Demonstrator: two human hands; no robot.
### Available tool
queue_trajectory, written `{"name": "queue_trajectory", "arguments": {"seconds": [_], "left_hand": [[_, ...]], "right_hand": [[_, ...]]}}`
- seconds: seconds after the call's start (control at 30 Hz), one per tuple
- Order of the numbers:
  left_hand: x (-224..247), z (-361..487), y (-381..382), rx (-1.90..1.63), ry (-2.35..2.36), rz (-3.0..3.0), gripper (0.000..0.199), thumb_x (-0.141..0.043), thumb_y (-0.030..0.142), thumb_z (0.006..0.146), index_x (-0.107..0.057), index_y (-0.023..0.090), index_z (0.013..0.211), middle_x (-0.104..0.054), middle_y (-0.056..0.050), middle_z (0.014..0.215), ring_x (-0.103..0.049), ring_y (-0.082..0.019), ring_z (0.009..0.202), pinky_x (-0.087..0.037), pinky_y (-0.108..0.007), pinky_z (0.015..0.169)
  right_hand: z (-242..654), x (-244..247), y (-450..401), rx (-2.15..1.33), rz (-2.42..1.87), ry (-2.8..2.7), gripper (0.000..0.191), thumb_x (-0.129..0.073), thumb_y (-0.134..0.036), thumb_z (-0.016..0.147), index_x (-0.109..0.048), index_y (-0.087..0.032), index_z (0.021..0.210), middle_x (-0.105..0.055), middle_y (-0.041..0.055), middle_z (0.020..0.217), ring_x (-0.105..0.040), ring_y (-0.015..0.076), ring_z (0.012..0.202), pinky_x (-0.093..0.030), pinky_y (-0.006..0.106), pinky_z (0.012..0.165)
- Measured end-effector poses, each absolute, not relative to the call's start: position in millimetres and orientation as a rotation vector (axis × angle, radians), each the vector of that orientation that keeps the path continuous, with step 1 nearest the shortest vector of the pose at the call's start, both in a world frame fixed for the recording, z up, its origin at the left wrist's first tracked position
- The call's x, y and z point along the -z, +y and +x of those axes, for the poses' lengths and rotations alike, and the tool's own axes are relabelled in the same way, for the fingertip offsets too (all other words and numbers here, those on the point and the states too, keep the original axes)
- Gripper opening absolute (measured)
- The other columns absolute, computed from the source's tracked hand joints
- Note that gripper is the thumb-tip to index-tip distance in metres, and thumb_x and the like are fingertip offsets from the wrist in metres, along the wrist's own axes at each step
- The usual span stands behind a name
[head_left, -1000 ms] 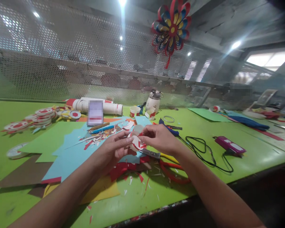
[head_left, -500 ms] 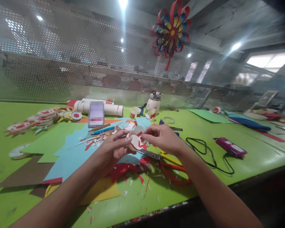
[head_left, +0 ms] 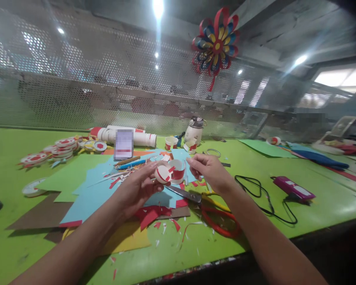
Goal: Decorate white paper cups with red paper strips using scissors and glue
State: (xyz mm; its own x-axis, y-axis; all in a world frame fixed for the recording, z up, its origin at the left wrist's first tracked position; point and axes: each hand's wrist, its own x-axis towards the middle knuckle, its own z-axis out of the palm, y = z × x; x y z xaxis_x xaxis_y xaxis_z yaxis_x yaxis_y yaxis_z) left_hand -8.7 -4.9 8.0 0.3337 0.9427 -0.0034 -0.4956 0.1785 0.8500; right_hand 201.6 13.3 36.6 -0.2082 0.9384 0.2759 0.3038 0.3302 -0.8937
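Observation:
My left hand (head_left: 144, 184) is closed on a small white paper cup (head_left: 162, 174) with red markings, tilted in the fingertips. Just behind it is another white cup with a red band (head_left: 178, 176); whether the two touch I cannot tell. To the right, my right hand (head_left: 207, 168) has its fingers curled in, apart from the cup; anything in them is hidden. Large scissors (head_left: 213, 215) with red and yellow handles lie beneath my hands, blades pointing left. Around them are blue paper (head_left: 97, 200), red paper (head_left: 151, 215) and scattered scraps.
Stacked red-and-white paper discs (head_left: 63, 146) sit at the left. At the back are a white roll (head_left: 139, 138), a phone-like device (head_left: 124, 144), paper cups (head_left: 171, 142) and a bottle (head_left: 194, 132). A purple device (head_left: 295, 188) with a black cable lies right.
My right hand has drawn back to the right, away from the paper cup it was touching. My left hand still holds the cup, and the red-banded cup behind shows more.

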Motion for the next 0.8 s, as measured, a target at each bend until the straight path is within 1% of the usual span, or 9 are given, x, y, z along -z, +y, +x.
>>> {"name": "queue_trajectory", "arguments": {"seconds": [0.07,0.13,0.23,0.37,0.47,0.63,0.8], "left_hand": [[-6.5,-9.2,-2.5,-1.113,0.617,0.880,0.027,-0.060,0.030,0.085,-0.070,0.013,0.103,-0.064,-0.008,0.095,-0.058,-0.012,0.070,-0.047,-0.021,0.055],[-5.4,-9.8,-1.2,-1.109,0.614,0.888,0.027,-0.059,0.032,0.086,-0.070,0.013,0.102,-0.063,-0.007,0.093,-0.057,-0.012,0.069,-0.047,-0.020,0.055],[-4.9,-10.8,-1.4,-1.089,0.640,0.891,0.026,-0.060,0.033,0.086,-0.070,0.014,0.100,-0.063,-0.006,0.090,-0.056,-0.010,0.066,-0.044,-0.019,0.051],[-4.4,-11.9,-2.5,-1.055,0.656,0.938,0.029,-0.060,0.036,0.085,-0.069,0.015,0.103,-0.062,-0.005,0.083,-0.056,-0.010,0.063,-0.038,-0.017,0.045],[-3.8,-11.6,-2.5,-1.039,0.656,0.987,0.031,-0.058,0.038,0.086,-0.067,0.016,0.106,-0.061,-0.004,0.080,-0.057,-0.011,0.063,-0.038,-0.017,0.045],[-3.0,-9.8,-2.3,-1.021,0.663,1.002,0.034,-0.057,0.039,0.086,-0.065,0.020,0.113,-0.061,-0.004,0.085,-0.058,-0.013,0.066,-0.040,-0.019,0.046],[-4.2,-11.8,-4.1,-1.020,0.538,0.943,0.030,-0.058,0.032,0.086,-0.066,0.020,0.113,-0.062,-0.007,0.094,-0.056,-0.013,0.070,-0.044,-0.021,0.050]], "right_hand": [[198.6,-35.6,10.9,-0.875,-1.141,-1.762,0.037,-0.061,-0.046,0.079,-0.051,-0.018,0.058,-0.049,-0.0039,0.049,-0.042,0.0080,0.045,-0.033,0.024,0.047],[195.4,-34.7,8.7,-0.866,-1.166,-1.805,0.032,-0.063,-0.044,0.078,-0.056,-0.016,0.062,-0.052,-0.0028,0.053,-0.045,0.0090,0.050,-0.035,0.024,0.049],[192.3,-32.0,7.5,-0.889,-1.179,-1.878,0.024,-0.062,-0.038,0.079,-0.063,-0.014,0.074,-0.061,0.0014,0.065,-0.051,0.0106,0.057,-0.039,0.025,0.054],[191.4,-25.6,8.8,-0.927,-1.148,-1.899,0.024,-0.059,-0.036,0.083,-0.064,-0.014,0.089,-0.068,0.0062,0.079,-0.060,0.0144,0.069,-0.046,0.027,0.061],[190.2,-23.2,8.5,-0.948,-1.114,-1.880,0.023,-0.060,-0.036,0.083,-0.062,-0.015,0.094,-0.068,0.0053,0.080,-0.062,0.0156,0.071,-0.048,0.028,0.061],[186.4,-25.7,4.6,-0.958,-1.076,-1.820,0.024,-0.063,-0.032,0.079,-0.060,-0.015,0.096,-0.066,0.0035,0.079,-0.062,0.0151,0.069,-0.048,0.028,0.061],[183.2,-25.9,1.6,-0.879,-1.076,-1.840,0.024,-0.065,-0.027,0.076,-0.061,-0.015,0.097,-0.065,0.0024,0.076,-0.060,0.0137,0.066,-0.047,0.028,0.061]]}}
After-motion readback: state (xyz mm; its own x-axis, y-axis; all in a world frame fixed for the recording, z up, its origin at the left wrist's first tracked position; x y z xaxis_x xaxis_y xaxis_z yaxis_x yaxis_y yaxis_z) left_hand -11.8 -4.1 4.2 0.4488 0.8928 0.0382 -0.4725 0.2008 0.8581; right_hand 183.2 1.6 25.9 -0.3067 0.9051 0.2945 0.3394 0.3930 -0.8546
